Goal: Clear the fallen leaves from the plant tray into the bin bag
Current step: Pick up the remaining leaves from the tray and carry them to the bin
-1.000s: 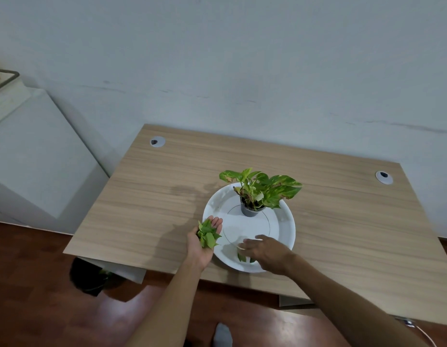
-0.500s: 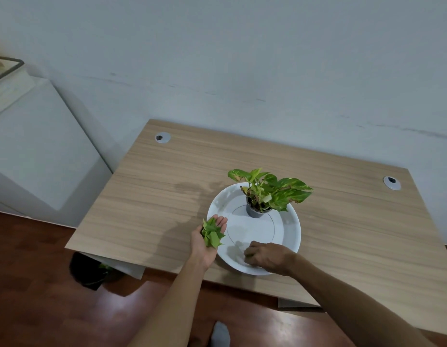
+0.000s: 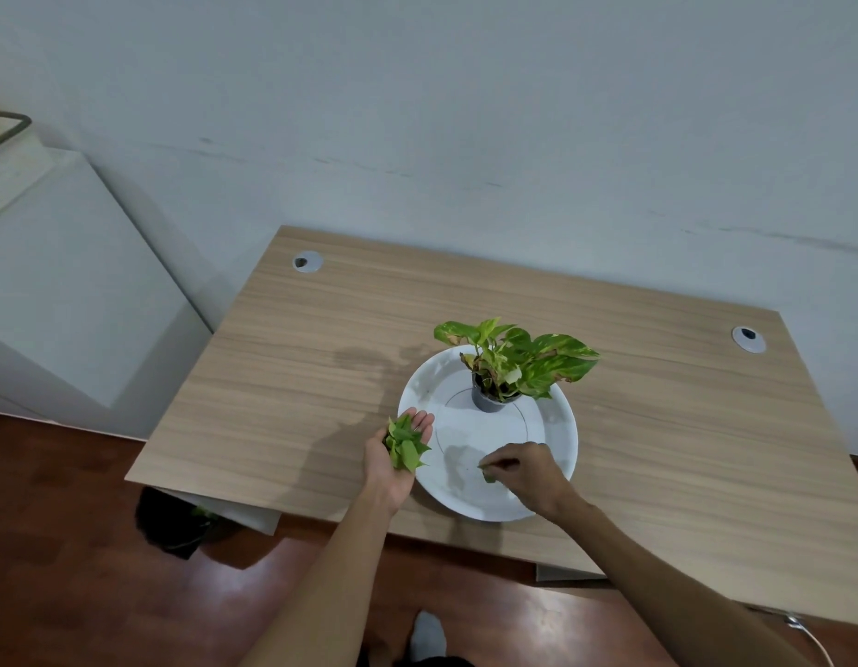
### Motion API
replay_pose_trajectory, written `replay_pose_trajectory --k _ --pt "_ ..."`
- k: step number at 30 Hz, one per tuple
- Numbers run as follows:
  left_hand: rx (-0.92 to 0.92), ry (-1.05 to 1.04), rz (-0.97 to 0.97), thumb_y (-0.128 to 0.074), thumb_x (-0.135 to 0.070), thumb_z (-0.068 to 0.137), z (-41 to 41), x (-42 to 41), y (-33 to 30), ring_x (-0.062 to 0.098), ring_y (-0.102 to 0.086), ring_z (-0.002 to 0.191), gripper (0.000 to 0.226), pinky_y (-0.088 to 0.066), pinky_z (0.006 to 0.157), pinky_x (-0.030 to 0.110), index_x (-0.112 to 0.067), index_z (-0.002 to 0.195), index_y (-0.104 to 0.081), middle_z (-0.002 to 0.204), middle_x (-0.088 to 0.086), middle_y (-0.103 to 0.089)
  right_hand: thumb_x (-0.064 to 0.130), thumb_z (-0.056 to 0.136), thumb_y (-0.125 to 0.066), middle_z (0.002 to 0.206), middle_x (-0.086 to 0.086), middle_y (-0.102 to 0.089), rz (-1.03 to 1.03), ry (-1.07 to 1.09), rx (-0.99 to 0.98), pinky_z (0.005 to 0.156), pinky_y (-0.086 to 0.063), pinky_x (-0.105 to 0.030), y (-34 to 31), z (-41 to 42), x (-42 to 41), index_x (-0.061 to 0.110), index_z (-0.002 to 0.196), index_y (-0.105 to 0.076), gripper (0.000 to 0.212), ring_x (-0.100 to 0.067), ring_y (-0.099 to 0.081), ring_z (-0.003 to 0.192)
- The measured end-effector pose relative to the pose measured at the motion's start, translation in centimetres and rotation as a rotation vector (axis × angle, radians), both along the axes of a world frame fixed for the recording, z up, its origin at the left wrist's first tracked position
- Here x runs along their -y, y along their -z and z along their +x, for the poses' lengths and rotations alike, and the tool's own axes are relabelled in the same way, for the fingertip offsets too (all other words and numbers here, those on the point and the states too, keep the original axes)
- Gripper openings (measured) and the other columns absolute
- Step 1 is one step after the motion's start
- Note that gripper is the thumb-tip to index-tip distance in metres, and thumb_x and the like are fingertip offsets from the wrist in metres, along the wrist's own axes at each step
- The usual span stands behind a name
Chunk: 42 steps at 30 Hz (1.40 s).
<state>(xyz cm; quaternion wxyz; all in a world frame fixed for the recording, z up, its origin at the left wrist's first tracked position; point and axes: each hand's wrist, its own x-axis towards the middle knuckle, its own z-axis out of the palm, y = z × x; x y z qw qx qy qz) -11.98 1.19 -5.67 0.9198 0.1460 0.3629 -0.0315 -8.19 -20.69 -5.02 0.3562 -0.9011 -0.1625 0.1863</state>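
We hold our left hand (image 3: 393, 462) palm up at the near-left rim of the round white plastic plant tray (image 3: 556, 454), fingers spread flat, and a small heap of fresh green pointed leaves (image 3: 404, 443) lies loose in that cupped palm. The leaves look thin and smooth, bright green with paler yellow-green edges, overlapping one another and reaching from the fingers down toward the heel of the palm. Our right hand (image 3: 523, 469) reaches over the near part of the tray, fingertips pinched together on one more small green leaf (image 3: 488, 475), which sits just at the tray's white floor. At the far side of the tray stands a small dark plastic pot (image 3: 487, 401) with a variegated green and yellow leafy plant (image 3: 518, 361); some of its leaves carry brown patches. The tray rests on the light wood-grain bench (image 3: 282, 377). Left of the tray, down below the bench's near-left corner, a black bin bag (image 3: 169, 522) sits on the dark red-brown floor (image 3: 80, 570), with a bit of green showing inside it.
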Motion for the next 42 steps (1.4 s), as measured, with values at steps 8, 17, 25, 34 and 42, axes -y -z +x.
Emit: replay_pose_trajectory --k 8,17,25,34,42 --pt "0.008 0.087 0.112 -0.032 -0.025 0.103 0.8 1.9 -1.0 0.025 -0.070 0.089 0.041 -0.054 0.082 0.034 -0.004 0.108 -0.066 0.100 0.014 -0.072 0.011 0.084 -0.075 0.093 0.006 -0.077 0.262 -0.046 0.077 0.082 -0.056 -0.019 -4.9 0.6 -7.2 0.015 0.096 -0.080 0.014 -0.005 -0.072 0.084" --pt "0.059 -0.023 -0.061 -0.029 -0.025 0.103 1.5 1.4 -0.9 0.026 -0.060 0.118 0.044 -0.054 0.094 0.033 0.000 0.121 -0.061 0.122 0.017 -0.065 0.004 0.094 -0.054 0.120 -0.003 -0.069 -0.024 -0.335 0.266 0.086 -0.042 -0.017 -5.7 1.6 -8.1 0.016 0.120 -0.071 0.034 -0.017 -0.061 0.104" --pt "0.085 0.040 -0.070 -0.037 -0.022 0.101 1.4 2.4 -1.2 0.024 -0.073 0.094 0.038 -0.061 0.076 0.030 -0.004 0.113 -0.068 0.108 0.015 -0.073 0.000 0.089 -0.052 0.113 0.008 -0.072 0.093 -0.269 0.270 0.092 -0.050 -0.025 -6.1 1.9 -6.9 0.028 0.115 -0.072 0.043 -0.004 -0.061 0.103" --pt "0.096 -0.028 -0.139 -0.032 -0.019 0.102 -0.5 1.5 -1.1 0.030 -0.069 0.106 0.041 -0.053 0.094 0.042 0.004 0.119 -0.061 0.121 0.023 -0.066 0.006 0.091 -0.047 0.093 0.013 -0.071 0.220 -0.136 0.208 0.084 -0.056 -0.031 -5.9 1.4 -8.1 0.025 0.114 -0.070 0.038 -0.004 -0.067 0.083" --pt "0.073 -0.267 -0.162 -0.034 -0.020 0.100 -3.7 -5.5 -0.9 0.035 -0.072 0.095 0.041 -0.057 0.085 0.044 0.006 0.117 -0.060 0.114 0.026 -0.068 0.021 0.097 -0.046 0.126 0.014 -0.064 0.130 -0.173 0.141 0.100 -0.040 -0.020 -4.4 0.9 -15.5 0.024 0.124 -0.065 0.033 -0.004 -0.056 0.117"
